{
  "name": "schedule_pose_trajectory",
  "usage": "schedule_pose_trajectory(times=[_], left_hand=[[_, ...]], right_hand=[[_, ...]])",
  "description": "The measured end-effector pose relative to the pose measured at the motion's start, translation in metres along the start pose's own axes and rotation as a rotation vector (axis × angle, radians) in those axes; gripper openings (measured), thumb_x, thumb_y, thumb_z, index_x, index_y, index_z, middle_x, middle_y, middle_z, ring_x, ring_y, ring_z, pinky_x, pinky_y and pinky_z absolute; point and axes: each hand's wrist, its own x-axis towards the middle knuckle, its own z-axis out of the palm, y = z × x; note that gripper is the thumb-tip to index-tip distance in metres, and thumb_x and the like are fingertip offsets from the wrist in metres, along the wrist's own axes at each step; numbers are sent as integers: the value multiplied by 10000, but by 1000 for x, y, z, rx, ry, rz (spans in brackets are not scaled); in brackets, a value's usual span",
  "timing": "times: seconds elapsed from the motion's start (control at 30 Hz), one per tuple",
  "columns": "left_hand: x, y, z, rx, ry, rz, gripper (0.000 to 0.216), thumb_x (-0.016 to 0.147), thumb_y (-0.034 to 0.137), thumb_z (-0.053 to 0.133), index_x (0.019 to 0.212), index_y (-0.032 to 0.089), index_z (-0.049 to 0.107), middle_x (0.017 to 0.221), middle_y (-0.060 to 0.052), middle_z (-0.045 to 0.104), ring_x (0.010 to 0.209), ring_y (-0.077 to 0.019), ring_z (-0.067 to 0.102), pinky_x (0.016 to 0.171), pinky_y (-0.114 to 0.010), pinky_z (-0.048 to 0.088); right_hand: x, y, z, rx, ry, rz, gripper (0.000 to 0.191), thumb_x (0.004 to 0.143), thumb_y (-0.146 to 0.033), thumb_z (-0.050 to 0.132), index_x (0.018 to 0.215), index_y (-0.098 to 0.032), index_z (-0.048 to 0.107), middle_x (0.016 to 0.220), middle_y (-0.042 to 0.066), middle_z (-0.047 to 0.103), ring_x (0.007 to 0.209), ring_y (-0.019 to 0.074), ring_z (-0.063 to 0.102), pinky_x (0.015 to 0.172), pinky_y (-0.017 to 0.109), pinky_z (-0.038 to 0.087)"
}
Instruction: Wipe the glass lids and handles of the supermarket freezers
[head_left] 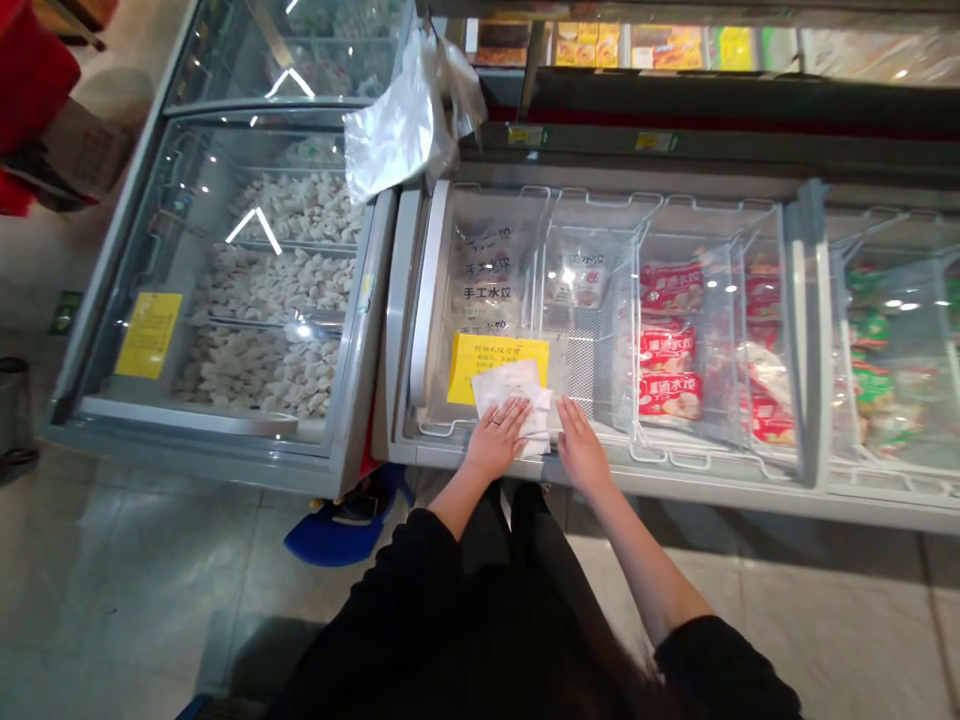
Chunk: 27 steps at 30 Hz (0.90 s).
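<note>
My left hand (499,437) lies with its fingers flat on a crumpled white paper tissue (511,378), which rests on the glass lid of a chest freezer (480,457). Part of the tissue is hidden beneath the fingers. The tissue overlaps the lower right of a yellow notice (463,372) with printed writing. Just right of the tissue, my right hand (583,447) reaches over the freezer's front edge with fingers stretched out and nothing in them. Below the glass, wire baskets (637,435) hold clear printed bags (487,275) and red packets (667,350).
To the left stands another glass-topped freezer (345,440) full of loose white dumplings (277,280). Clear plastic bags (401,125) hang between the freezers. A blue dustpan-like object (334,538) lies on the floor by my legs. Green packets (870,385) fill baskets at the right.
</note>
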Motion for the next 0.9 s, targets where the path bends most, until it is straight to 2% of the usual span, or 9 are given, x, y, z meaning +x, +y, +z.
schedule_pose_trajectory(times=[0.07, 0.2, 0.3, 0.4, 0.57, 0.67, 0.8, 0.83, 0.9], left_hand=[[1, -21, -10, 2, -15, 17, 651, 1110, 451, 314, 1705, 206, 218, 1770, -23, 212, 1652, -194, 197, 1343, -437, 224], [1, -49, -22, 9, 43, -222, 656, 1101, 432, 331, 1699, 174, 246, 1765, -69, 224, 1649, -235, 216, 1342, -472, 201], [5, -44, -17, -1, 110, -355, 653, 1095, 391, 346, 1700, 172, 239, 1760, -91, 242, 1650, -251, 215, 1335, -502, 204], [14, -21, -8, -6, 159, -437, 660, 1091, 375, 353, 1706, 176, 218, 1760, -105, 235, 1648, -271, 222, 1328, -528, 207], [44, 26, -1, 4, 63, -244, 669, 1094, 400, 354, 1709, 180, 208, 1770, -64, 223, 1656, -252, 192, 1336, -487, 209], [64, 39, -4, 25, 24, -125, 664, 1091, 388, 359, 1711, 204, 206, 1775, -16, 208, 1658, -220, 181, 1340, -464, 216], [68, 26, -17, 35, -47, -21, 667, 1052, 260, 413, 1700, 269, 254, 1759, 35, 263, 1645, -177, 222, 1342, -430, 220], [62, 19, -22, 10, -66, -28, 676, 1035, 219, 428, 1692, 285, 282, 1750, 36, 293, 1638, -172, 243, 1341, -423, 220], [44, 5, -30, -163, -22, -148, 659, 993, 151, 479, 1629, 314, 429, 1705, 29, 405, 1612, -174, 318, 1335, -410, 239]], right_hand=[[-10, 6, -6, -57, -2, 1, 687, 992, -116, 370, 1676, -161, 321, 1716, 134, 389, 1628, 270, 283, 1314, 538, 344], [-22, 10, -10, -83, 9, 37, 688, 1001, -124, 379, 1683, -163, 299, 1709, 132, 401, 1632, 268, 269, 1313, 540, 350], [-21, 9, -11, -79, 18, 48, 671, 1011, -135, 379, 1678, -158, 311, 1708, 128, 405, 1635, 263, 259, 1324, 531, 331], [-11, 11, -13, -68, 36, 30, 680, 1004, -122, 382, 1678, -174, 315, 1714, 111, 398, 1640, 256, 244, 1331, 534, 309], [8, 24, -22, -20, 16, -50, 640, 1013, -125, 364, 1652, -158, 375, 1702, 111, 420, 1639, 254, 250, 1326, 532, 310], [16, 36, -30, 7, -15, -114, 600, 1012, -126, 362, 1605, -129, 450, 1690, 125, 437, 1628, 262, 282, 1321, 526, 322], [24, 42, -34, 28, -20, -167, 615, 970, -90, 394, 1578, -133, 481, 1650, 136, 496, 1608, 271, 332, 1306, 539, 345], [25, 40, -33, 32, -7, -166, 626, 962, -84, 399, 1581, -136, 475, 1649, 140, 496, 1607, 277, 333, 1302, 552, 345], [28, 31, -27, 41, 42, -138, 632, 957, -88, 410, 1585, -137, 467, 1666, 154, 468, 1615, 305, 306, 1292, 602, 330]])
